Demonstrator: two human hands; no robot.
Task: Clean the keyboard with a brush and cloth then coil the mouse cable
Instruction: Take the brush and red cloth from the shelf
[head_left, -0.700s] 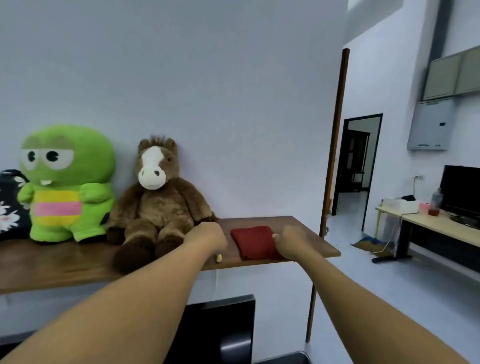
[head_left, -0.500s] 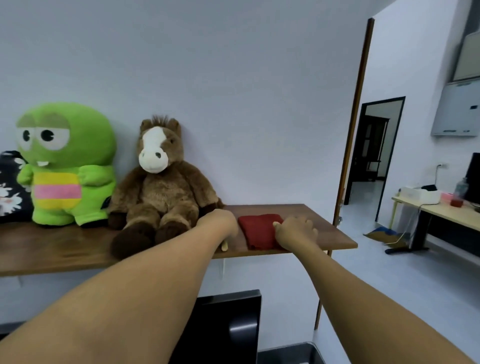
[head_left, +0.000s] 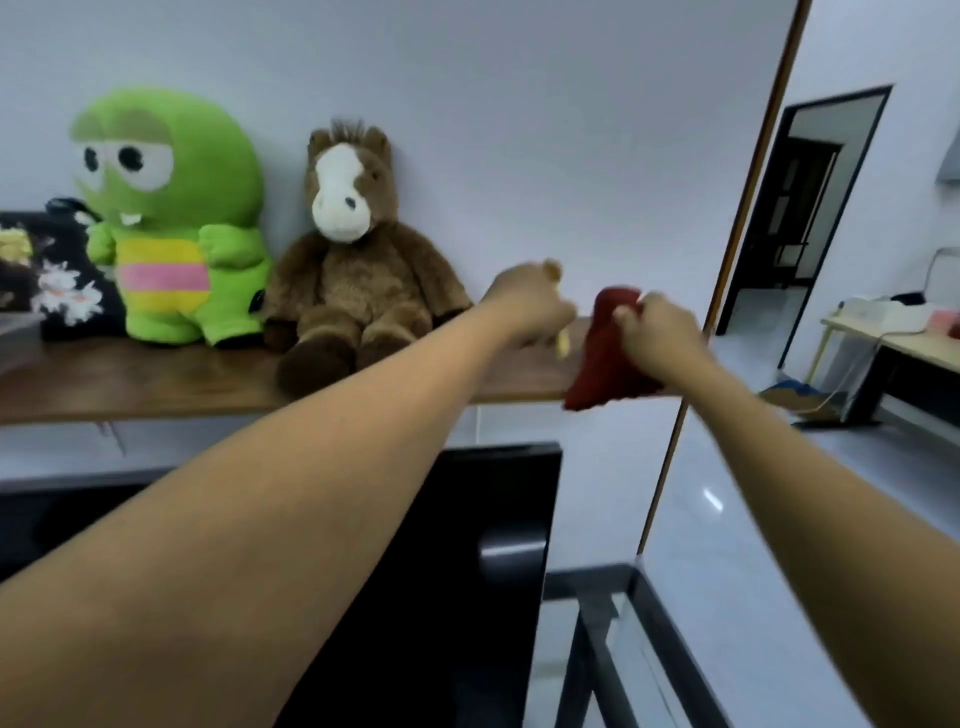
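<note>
My right hand (head_left: 655, 332) grips a dark red cloth (head_left: 602, 358), which hangs bunched from my fingers just above the front edge of a wooden wall shelf (head_left: 156, 384). My left hand (head_left: 530, 306) is curled round a small pale yellow brush (head_left: 562, 343); only its two ends show, one above my fist and one below it. Both hands are blurred by motion. Neither the keyboard nor the mouse is in view.
On the shelf sit a green plush toy (head_left: 166, 218), a brown plush horse (head_left: 353, 260) and a black flowered bag (head_left: 41, 275). A black monitor (head_left: 467, 571) stands below the shelf. A glass desk edge (head_left: 649, 623) is at the lower right, a doorway (head_left: 800, 208) beyond.
My right hand has lifted the red cloth off the shelf, so it now hangs bunched instead of lying folded. My left hand has risen with the brush. The view has tilted down.
</note>
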